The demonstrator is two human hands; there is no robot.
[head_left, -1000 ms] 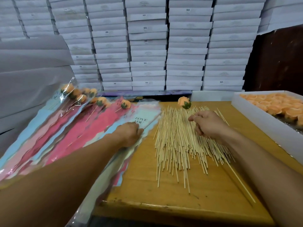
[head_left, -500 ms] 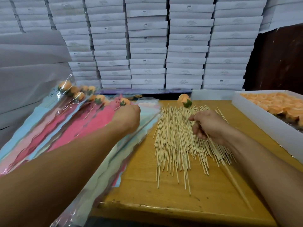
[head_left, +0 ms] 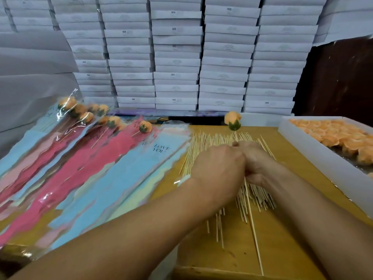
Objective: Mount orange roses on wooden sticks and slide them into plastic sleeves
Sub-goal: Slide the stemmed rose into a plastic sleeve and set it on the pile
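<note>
From my feed I see a wooden counter with a yellowish top. Behind it, white flat boxes are stacked in tall columns, wall to wall, some printed with small "SGS" marks. On the far left, large pale grey sheets lean in layers. To the right, behind the stacks, stands a dark brown panel.

Both forearms extend forward and converge at centre. The left hand is knuckles-up with curled fingers, touching the right hand. The right hand's fingers are curled; its thumb tip points forward. Both are motion-blurred; grip contact is not discernible.
</note>
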